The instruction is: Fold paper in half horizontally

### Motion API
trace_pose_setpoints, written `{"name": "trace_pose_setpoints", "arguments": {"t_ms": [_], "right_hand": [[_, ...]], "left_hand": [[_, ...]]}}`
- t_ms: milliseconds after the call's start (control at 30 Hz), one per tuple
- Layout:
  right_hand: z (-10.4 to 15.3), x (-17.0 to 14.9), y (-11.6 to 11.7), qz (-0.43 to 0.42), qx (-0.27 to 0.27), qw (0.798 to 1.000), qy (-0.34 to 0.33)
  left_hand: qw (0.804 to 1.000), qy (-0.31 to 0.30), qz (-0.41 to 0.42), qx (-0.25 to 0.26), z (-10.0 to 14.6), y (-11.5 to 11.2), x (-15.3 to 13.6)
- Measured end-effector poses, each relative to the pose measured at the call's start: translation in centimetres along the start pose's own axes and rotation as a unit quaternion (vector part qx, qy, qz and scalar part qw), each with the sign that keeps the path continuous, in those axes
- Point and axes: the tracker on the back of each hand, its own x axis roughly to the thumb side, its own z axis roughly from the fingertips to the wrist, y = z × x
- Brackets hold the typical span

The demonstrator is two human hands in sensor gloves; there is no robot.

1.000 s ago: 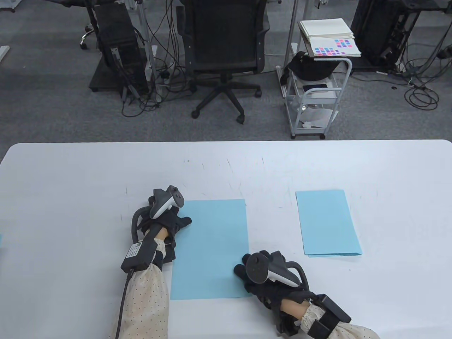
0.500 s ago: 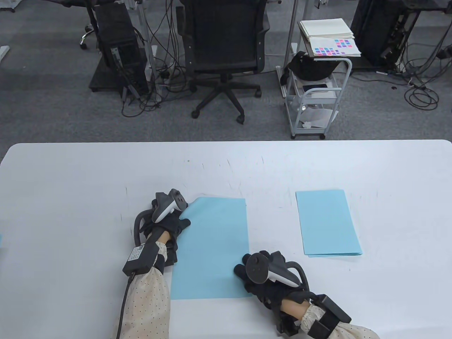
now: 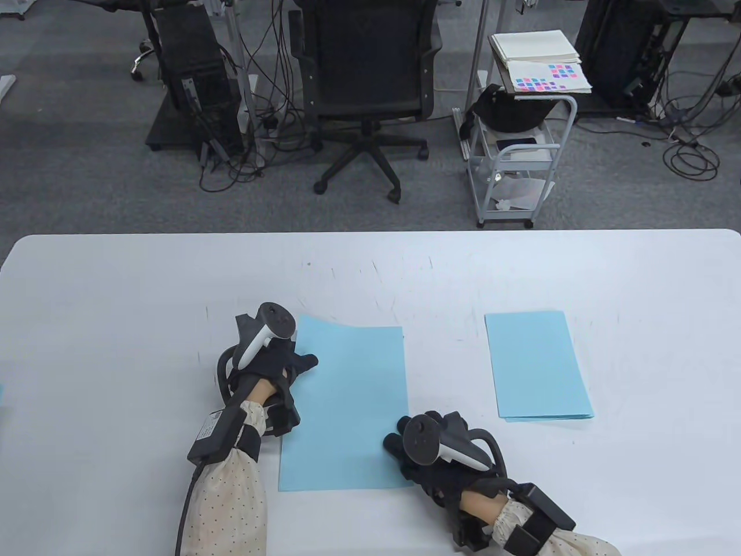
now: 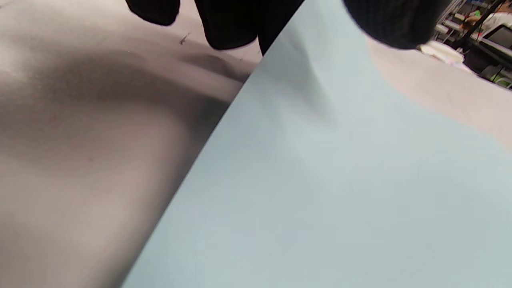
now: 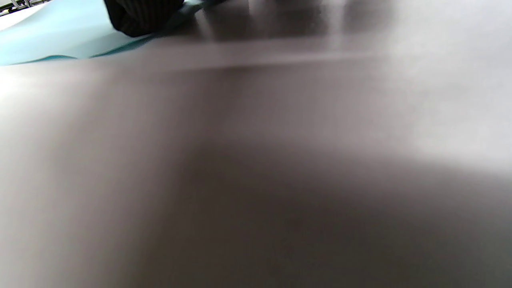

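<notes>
A light blue paper sheet [image 3: 347, 405] lies lengthwise away from me on the white table [image 3: 116, 301]. My left hand [image 3: 298, 350] pinches its far left corner, which is lifted off the table. In the left wrist view the thumb [image 4: 396, 20] is on top of the sheet [image 4: 320, 180] and the fingers [image 4: 228, 24] are under its edge. My right hand [image 3: 399, 443] rests on the sheet's near right edge. In the right wrist view a fingertip [image 5: 140, 16] presses on the paper [image 5: 52, 32].
A stack of the same blue sheets [image 3: 538, 365] lies to the right on the table. A sliver of blue paper [image 3: 2, 394] shows at the table's left edge. Beyond the far edge stand an office chair [image 3: 365, 87] and a wire cart [image 3: 515, 156].
My left hand has taken hold of the sheet's far left corner and raised it, shifting slightly left. The right hand has not moved.
</notes>
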Motion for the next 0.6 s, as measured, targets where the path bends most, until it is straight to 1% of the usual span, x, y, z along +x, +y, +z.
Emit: {"name": "trace_pose_setpoints", "arguments": {"t_ms": [67, 167, 233, 433, 467, 600], "right_hand": [[0.0, 0.0, 0.0, 0.000, 0.000, 1.000, 0.000], [0.0, 0.0, 0.0, 0.000, 0.000, 1.000, 0.000], [0.0, 0.0, 0.0, 0.002, -0.001, 1.000, 0.002], [0.0, 0.0, -0.1, 0.003, 0.000, 1.000, 0.003], [0.1, 0.0, -0.1, 0.003, 0.001, 1.000, 0.003], [0.1, 0.0, 0.0, 0.000, 0.000, 1.000, 0.005]], "left_hand": [[1.000, -0.012, 0.015, 0.022, 0.6, 0.1, 0.0], [0.999, -0.047, 0.010, 0.012, 1.7, -0.1, 0.3], [0.998, -0.061, -0.003, 0.030, 2.8, -0.2, 0.3], [0.994, -0.079, -0.016, 0.069, 5.6, -0.7, -0.5], [0.994, -0.079, -0.014, 0.079, 6.3, -0.8, -0.9], [0.993, -0.077, -0.015, 0.093, 7.8, -1.3, -2.1]]}}
